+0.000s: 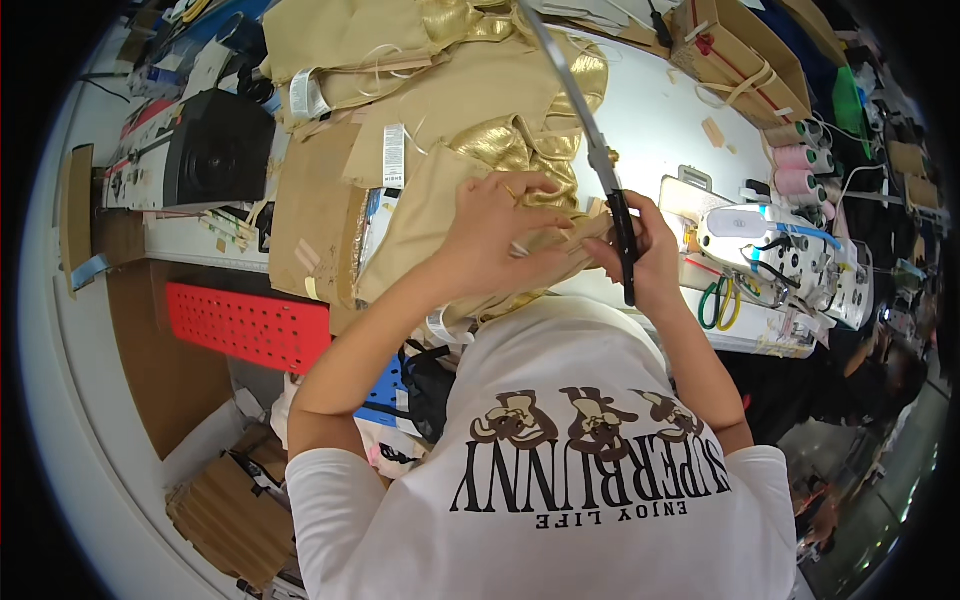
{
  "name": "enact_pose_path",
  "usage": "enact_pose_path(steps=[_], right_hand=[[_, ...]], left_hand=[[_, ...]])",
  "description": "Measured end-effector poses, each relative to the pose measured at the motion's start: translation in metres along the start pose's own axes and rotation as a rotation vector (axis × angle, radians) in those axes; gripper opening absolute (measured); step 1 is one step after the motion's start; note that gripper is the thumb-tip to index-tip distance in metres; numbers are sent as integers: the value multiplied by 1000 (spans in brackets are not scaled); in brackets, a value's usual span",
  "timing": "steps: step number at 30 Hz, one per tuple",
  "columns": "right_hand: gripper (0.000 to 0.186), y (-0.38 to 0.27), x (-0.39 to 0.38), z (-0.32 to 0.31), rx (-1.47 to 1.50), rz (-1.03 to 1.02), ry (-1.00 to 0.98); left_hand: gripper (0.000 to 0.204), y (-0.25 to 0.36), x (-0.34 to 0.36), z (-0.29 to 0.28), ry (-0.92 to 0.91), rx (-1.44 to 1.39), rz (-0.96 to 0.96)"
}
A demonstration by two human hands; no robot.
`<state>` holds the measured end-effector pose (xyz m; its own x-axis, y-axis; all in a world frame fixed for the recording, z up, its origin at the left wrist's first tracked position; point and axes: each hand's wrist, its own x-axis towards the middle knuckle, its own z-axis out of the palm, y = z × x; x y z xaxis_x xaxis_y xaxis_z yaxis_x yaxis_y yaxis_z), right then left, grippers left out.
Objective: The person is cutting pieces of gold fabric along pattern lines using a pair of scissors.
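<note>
My right hand (650,250) is closed around the black handle of a pair of large shears (585,105). Their long metal blades point away from me, above the table. My left hand (505,230) grips the near edge of a beige garment (425,235), its thumb toward my right hand and its fingers bent over the cloth. Part of that edge is hidden behind the fingers. Gold shiny fabric (515,150) lies bunched just beyond the left hand. A white printed label (393,155) lies on the beige cloth.
More beige and gold garments (350,35) are heaped at the far side. A sewing machine (770,240) stands at the right, beside green and yellow-handled scissors (722,303) and thread cones (795,170). A cardboard box (740,60) is at the far right, a black machine part (225,145) at the left.
</note>
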<state>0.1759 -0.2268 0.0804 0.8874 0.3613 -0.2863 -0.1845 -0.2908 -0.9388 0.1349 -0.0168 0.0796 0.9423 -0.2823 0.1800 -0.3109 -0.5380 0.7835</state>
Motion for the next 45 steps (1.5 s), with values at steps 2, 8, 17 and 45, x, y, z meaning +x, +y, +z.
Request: enact_pose_path(steps=[2,8,17,45], right_hand=[[54,-2,0,0,15,-74,5],[48,-16,1,-2,61,-106,12],[44,0,-15,-29,79,-43,81],[71,-7,-109,-100,-352,322,-387]], left_hand=[[31,10,-7,2,73,137,-35],[26,-13,-27,40,129,-160,-196],[24,-16,-14,45,-42,-765,-436],[19,-43,0,19,6,-1060,-429]])
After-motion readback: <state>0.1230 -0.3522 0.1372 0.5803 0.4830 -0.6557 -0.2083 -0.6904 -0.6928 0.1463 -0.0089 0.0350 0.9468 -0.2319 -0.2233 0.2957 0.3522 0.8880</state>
